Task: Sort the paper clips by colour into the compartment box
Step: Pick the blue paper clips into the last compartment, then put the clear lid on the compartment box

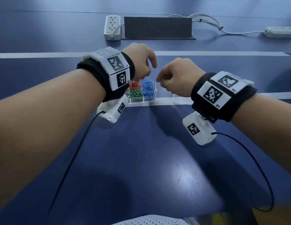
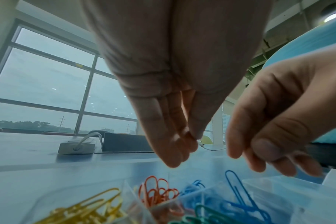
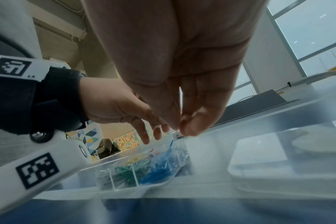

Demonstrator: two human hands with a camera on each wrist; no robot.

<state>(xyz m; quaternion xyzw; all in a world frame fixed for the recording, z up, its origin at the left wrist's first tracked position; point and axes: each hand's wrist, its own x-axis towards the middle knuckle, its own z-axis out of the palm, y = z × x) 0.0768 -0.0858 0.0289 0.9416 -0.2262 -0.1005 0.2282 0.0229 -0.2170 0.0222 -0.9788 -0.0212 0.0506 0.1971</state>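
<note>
- Mostly our own forearms block the head view: our left hand hangs over the clear plastic compartment box, fingers loosely curled downward, holding nothing we can make out.
- Our right hand hovers just right of the box, thumb against fingertips; whether it pinches anything we cannot tell.
- Sorted red paper clips, blue paper clips and green paper clips fill separate compartments; yellow paper clips show only from the left wrist.
- A clear shallow lid lies right of the box.
- Farther back on the blue surface: a white power strip and a dark grey panel.
- Wristband tags read L5 and R1.
</note>
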